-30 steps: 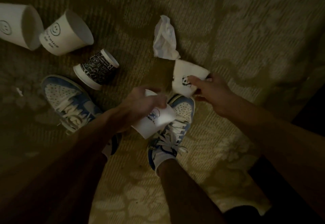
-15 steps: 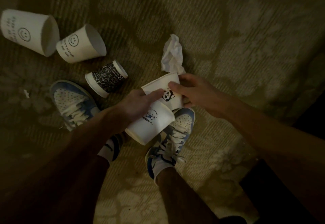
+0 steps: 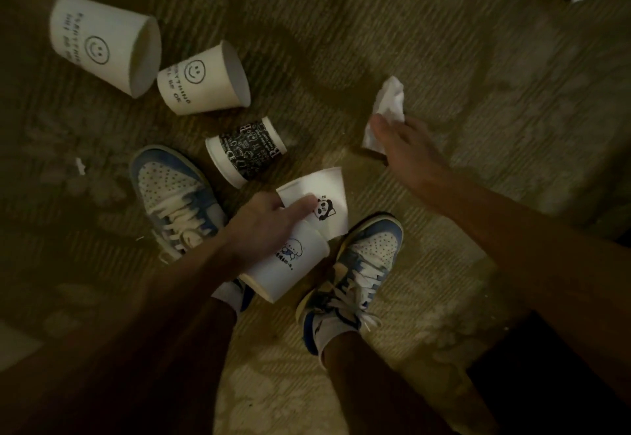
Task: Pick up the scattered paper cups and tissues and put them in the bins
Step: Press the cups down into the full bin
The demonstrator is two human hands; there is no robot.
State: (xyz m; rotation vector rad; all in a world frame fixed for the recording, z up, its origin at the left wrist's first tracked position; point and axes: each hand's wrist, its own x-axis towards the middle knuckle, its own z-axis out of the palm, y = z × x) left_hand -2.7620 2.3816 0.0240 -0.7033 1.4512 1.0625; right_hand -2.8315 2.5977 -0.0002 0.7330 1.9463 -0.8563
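Right hand (image 3: pixel 404 152) has left the stacked cups (image 3: pixel 297 265) and now lies on the crumpled tissue (image 3: pixel 389 99) on the floor (image 3: pixel 444 41), fingers (image 3: pixel 382 127) nearly straight, gripping nothing yet. Left hand (image 3: pixel 259 229) curls round the stacked cups above the shoes (image 3: pixel 370 257). Best bunch the whole tissue before lifting.

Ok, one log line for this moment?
left hand: holds two nested cups | right hand: on tissue, grip unclear | carpet: three cups lying | bins: not in view

Large smiley cup (image 3: pixel 102 45), small smiley cup (image 3: pixel 205 82) white; doodle cup (image 3: pixel 249 151) black; panda cup (image 3: pixel 327 185) white; tissue (image 3: pixel 389 99) white; carpet (image 3: pixel 375 7) olive.
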